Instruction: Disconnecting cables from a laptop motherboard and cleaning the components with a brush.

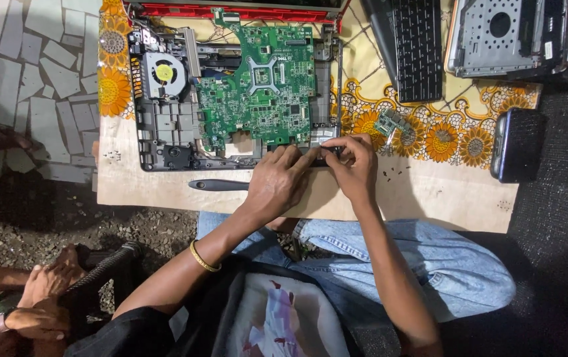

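Note:
An opened laptop base lies on the table with its green motherboard and round cooling fan exposed. My left hand rests on the base's near edge, fingers pressing at the lower right corner. My right hand pinches a small dark part at that same corner, right beside the left fingertips. What the part is I cannot make out.
A black screwdriver lies just left of my left hand. A small green board, loose screws, a black keyboard, a grey laptop cover and a dark case lie to the right. Another person's hands are at lower left.

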